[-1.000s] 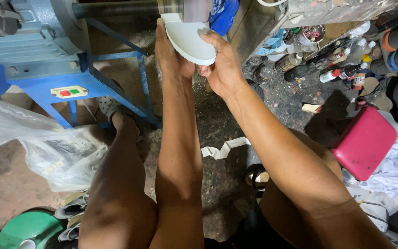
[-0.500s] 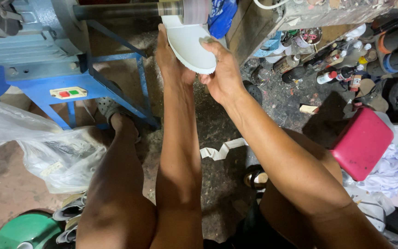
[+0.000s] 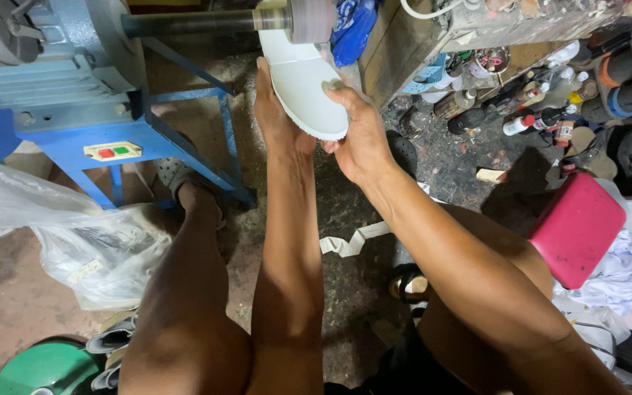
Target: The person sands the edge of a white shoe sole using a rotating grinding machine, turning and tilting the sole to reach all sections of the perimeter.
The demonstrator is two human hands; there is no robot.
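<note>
A white shoe sole (image 3: 303, 84) is held up in both hands, its far end pressed against the pinkish grinding drum (image 3: 310, 18) on a dark horizontal shaft. My left hand (image 3: 276, 117) cups the sole from the left and underneath. My right hand (image 3: 360, 135) grips its near right edge, thumb lying on the white face. Both forearms stretch forward between my bare knees.
The blue motor stand (image 3: 104, 139) with a red-and-green switch is at left. A clear plastic bag (image 3: 74, 241) lies on the floor. Bottles and tins (image 3: 528, 110) crowd the right, beside a pink stool (image 3: 576, 230). A green lid (image 3: 45, 369) sits bottom left.
The sole has tilted and slid slightly down and right against the drum; both hands shifted with it.
</note>
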